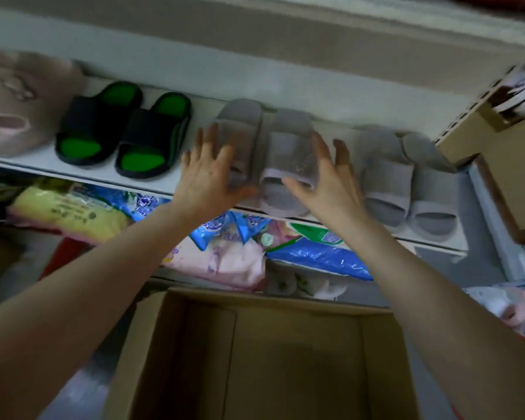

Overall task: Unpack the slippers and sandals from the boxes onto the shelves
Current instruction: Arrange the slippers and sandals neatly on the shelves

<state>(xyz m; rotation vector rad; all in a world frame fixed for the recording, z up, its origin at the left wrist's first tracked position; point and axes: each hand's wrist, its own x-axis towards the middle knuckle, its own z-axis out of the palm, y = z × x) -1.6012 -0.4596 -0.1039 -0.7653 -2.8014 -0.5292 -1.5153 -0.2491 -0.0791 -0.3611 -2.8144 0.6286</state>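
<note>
A pair of grey slippers (285, 147) lies on the white shelf (58, 165), toes toward me. My left hand (209, 174) rests with spread fingers on the left slipper of that pair. My right hand (325, 180) touches the right slipper, fingers apart. To the right sits a second grey pair (406, 183). A black pair with green insoles (125, 131) lies to the left, and a pink fluffy slipper (15, 107) sits at the far left. An open cardboard box (264, 356) stands below my arms with nothing visible inside it.
Plastic-wrapped packs (231, 247) in blue, pink and yellow fill the lower shelf. Another cardboard box (503, 165) stands at the right end of the shelf, with more packs (509, 310) below it. A wall runs behind the shelf.
</note>
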